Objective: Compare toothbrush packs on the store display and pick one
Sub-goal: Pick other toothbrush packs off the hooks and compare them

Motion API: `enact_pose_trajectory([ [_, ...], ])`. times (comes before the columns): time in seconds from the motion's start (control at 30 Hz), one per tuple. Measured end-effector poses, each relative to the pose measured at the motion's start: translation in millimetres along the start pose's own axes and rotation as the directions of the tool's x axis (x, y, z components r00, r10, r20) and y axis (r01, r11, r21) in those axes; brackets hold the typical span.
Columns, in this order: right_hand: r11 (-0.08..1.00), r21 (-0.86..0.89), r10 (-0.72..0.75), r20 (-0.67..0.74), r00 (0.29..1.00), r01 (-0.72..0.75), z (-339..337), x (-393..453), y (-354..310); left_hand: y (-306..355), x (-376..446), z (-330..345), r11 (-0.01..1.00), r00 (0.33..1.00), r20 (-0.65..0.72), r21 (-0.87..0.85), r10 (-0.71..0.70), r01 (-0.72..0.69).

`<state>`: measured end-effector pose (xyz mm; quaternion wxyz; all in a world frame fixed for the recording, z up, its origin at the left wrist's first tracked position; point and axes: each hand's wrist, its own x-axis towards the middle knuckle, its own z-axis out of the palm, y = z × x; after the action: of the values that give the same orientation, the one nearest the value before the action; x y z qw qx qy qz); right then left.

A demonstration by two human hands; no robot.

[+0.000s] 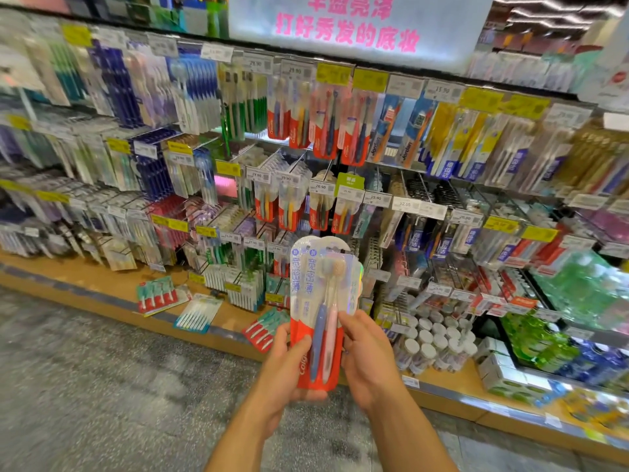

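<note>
Your two hands hold toothbrush packs up in front of you. Your left hand (289,366) has its grip closed on the bottom left of the front pack (318,315), thumb across the red card. Your right hand (366,356) pinches the right edge of the pack, fingers curled on it. The pack stands tall, long way up and down, brush heads at the top, red part at the bottom between your hands. More packs of the same kind sit fanned out just behind the front pack; how many you hold is hard to tell. Both hands are on the pack, so either one could lift a pack away. I think you are still comparing, and no single pack is chosen yet.

Past the pack, low down, is the wooden shelf ledge (102,284). Some loose packs (160,294) lie flat on it, left of your pack. To the right of your pack stand small white jars (432,342) and green bottles (541,345).

Farther behind your pack, the display hooks (299,107) hang full of packs, with price tags (405,203) on them. A bright sign (347,25) glows above.
</note>
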<state>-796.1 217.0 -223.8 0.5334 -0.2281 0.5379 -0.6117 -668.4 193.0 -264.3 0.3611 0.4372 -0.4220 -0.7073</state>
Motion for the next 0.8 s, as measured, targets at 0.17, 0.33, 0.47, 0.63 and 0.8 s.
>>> enact_pose_trajectory([
  [0.17,1.0,0.005,0.028,0.007,1.0,-0.028,3,31,-5,7,23,0,1.0,0.999,-0.045,0.002,-0.001,0.001],
  [0.33,0.999,0.029,0.039,0.025,0.999,-0.039,4,70,-20,21,58,7,1.0,0.998,-0.069,0.003,-0.003,0.003],
  [0.47,0.997,0.054,0.057,0.039,0.998,-0.059,8,108,-35,38,92,12,1.0,0.995,-0.099,-0.012,-0.012,0.011],
  [0.63,0.983,0.137,0.117,0.045,0.992,-0.122,13,150,-47,54,121,13,1.0,0.99,-0.14,-0.012,-0.009,0.008],
  [0.8,0.956,0.226,0.172,0.076,0.982,-0.185,27,182,-59,62,141,5,1.0,0.983,-0.185,-0.008,-0.004,0.002],
])
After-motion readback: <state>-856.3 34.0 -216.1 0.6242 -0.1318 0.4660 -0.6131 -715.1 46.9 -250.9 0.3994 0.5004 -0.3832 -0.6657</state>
